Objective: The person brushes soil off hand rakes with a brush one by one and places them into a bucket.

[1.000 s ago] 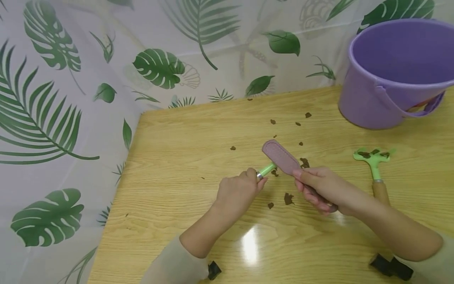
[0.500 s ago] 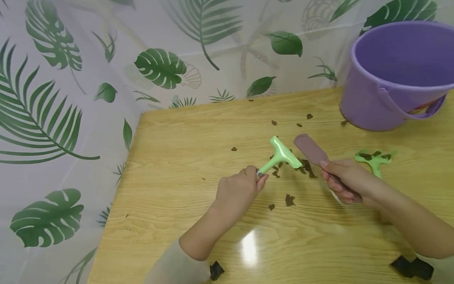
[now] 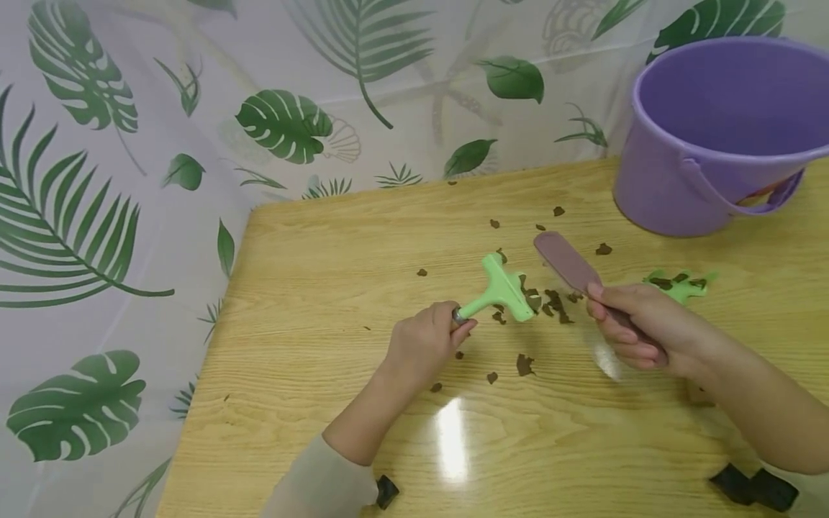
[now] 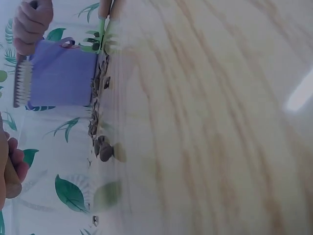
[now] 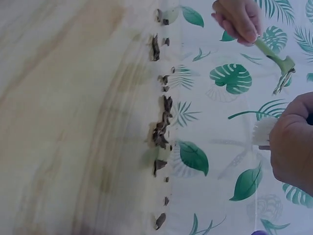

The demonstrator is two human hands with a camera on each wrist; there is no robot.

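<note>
In the head view my left hand (image 3: 421, 345) grips a small green hand rake (image 3: 501, 291), its head raised over the table. The wooden end of its handle (image 4: 12, 183) sticks out of the fist in the left wrist view. My right hand (image 3: 641, 324) holds a mauve brush (image 3: 566, 259) by its handle, back upward, to the right of the rake and apart from it. Pale bristles (image 4: 23, 83) show on the brush's underside. Brown flakes (image 3: 555, 306) lie scattered beneath and between the two tools, several close to the rake head.
A second green rake (image 3: 683, 288) with brown flakes on its head lies at the right, partly hidden by my right hand. Behind it stands a purple bucket (image 3: 673, 183) with its handle down. A leaf-patterned sheet (image 3: 401, 93) borders the wooden table (image 3: 311, 288).
The brush has moved right, off the rake, uncovering the rake's head. The rake head has tilted and shifted slightly left. More brown flakes now lie on the table, some near my left hand and the bucket.
</note>
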